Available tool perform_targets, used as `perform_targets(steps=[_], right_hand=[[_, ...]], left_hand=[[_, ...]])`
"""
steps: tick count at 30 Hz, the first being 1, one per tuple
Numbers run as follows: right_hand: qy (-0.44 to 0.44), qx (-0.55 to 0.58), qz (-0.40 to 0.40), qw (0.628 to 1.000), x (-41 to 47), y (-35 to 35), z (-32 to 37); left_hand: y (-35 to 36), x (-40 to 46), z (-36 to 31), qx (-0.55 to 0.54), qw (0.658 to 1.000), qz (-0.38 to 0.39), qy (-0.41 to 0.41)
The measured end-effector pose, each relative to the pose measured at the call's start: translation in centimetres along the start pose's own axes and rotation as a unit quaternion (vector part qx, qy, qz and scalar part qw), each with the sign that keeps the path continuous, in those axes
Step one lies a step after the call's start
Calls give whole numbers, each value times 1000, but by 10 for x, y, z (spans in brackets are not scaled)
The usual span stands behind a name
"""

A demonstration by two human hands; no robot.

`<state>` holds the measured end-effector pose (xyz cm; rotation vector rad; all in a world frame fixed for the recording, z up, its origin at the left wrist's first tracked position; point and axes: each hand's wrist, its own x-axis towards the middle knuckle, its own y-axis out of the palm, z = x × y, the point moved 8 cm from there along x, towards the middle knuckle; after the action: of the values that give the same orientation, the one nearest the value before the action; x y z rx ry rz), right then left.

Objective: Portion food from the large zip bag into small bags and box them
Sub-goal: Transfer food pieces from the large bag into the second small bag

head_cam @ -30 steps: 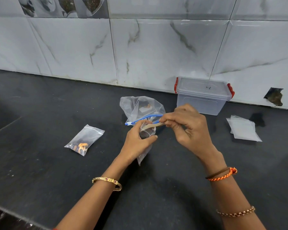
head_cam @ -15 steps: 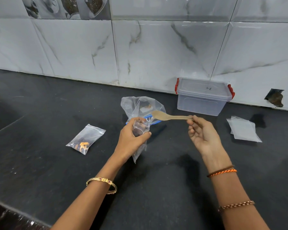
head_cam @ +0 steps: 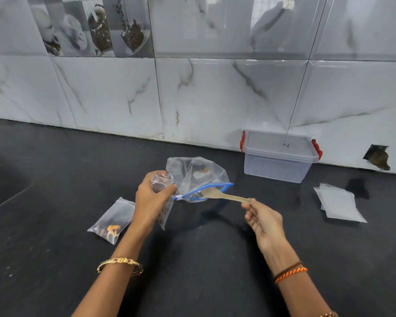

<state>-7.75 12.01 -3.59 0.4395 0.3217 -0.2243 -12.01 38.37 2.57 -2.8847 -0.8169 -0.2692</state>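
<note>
Since a moment ago the wooden spoon (head_cam: 224,196) has dipped toward the big bag, its bowl now at the blue zip mouth of the large zip bag (head_cam: 198,178), where before it hovered higher in front of that bag. The right hand (head_cam: 264,221) pinches the end of the spoon's handle between thumb and fingertips, the other fingers loosely curled below. The left hand (head_cam: 152,199) is clamped around the neck of a small bag (head_cam: 164,195), fingers and thumb wrapped round it, the bag's lower end hanging down beside the wrist. The large zip bag lies crumpled on the dark counter (head_cam: 55,175) just behind both hands, with some food visible inside. A filled small bag (head_cam: 111,220) lies flat on the counter left of the left hand. A clear box (head_cam: 278,155) with red clips and its lid on stands by the tiled wall (head_cam: 215,88), and a stack of empty bags (head_cam: 338,202) lies to the right.
</note>
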Motion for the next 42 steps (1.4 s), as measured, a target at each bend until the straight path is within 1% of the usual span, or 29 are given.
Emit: perform_targets(steps=[2, 5, 7, 9, 11, 13, 15, 16, 17, 18, 19, 20, 22, 24, 27, 31, 33, 36, 39, 42], right_hand=[[-20, -48, 1, 999, 0, 9, -5], [-90, -128, -12, 988, 0, 23, -8], [-153, -195, -29, 968, -1, 32, -5], [-224, -273, -46, 934, -2, 42, -1], [-293, -355, -61, 886, -3, 54, 4], [-370, -430, -80, 819, -8, 65, 10], [-464, -480, -87, 739, -15, 80, 17], [-515, -496, -94, 692, -18, 88, 20], [-559, -509, -99, 647, -22, 96, 23], [-592, -518, -105, 608, -25, 103, 24], [-612, -524, -106, 583, -25, 108, 24], [-623, -528, -110, 567, -26, 112, 25], [-625, -545, -109, 549, -24, 121, 23], [-608, -568, -97, 545, -17, 128, 19], [-544, -604, -67, 579, 0, 132, 11], [-498, -611, -46, 613, 12, 135, 4], [-473, -602, -30, 642, 19, 134, 0], [-420, -563, 10, 712, 25, 128, -6], [-348, -578, 59, 736, 24, 135, -14], [-306, -538, 69, 783, 21, 139, -15]], left_hand=[[1, 7, 0, 15, 1000, 7, -2], [4, 16, -2, 35, 999, 20, -1], [5, 25, -2, 55, 998, 28, -1], [5, 35, 0, 65, 997, 32, -2], [5, 46, 4, 61, 997, 34, -13], [4, 57, 10, 43, 998, 34, -32], [5, 70, 14, 35, 997, 40, -49], [7, 76, 17, 35, 997, 47, -57], [9, 82, 19, 37, 996, 55, -63], [12, 88, 22, 39, 995, 61, -69], [14, 93, 26, 42, 993, 70, -80], [18, 97, 30, 45, 992, 79, -93], [25, 101, 40, 44, 987, 98, -122], [30, 103, 49, 40, 983, 113, -142], [35, 104, 57, 39, 980, 126, -151], [38, 109, 66, 22, 977, 128, -170], [40, 108, 70, -20, 971, 131, -199], [45, 107, 69, -77, 963, 137, -217], [48, 107, 67, -112, 959, 135, -222], [52, 105, 68, -130, 951, 148, -238]])
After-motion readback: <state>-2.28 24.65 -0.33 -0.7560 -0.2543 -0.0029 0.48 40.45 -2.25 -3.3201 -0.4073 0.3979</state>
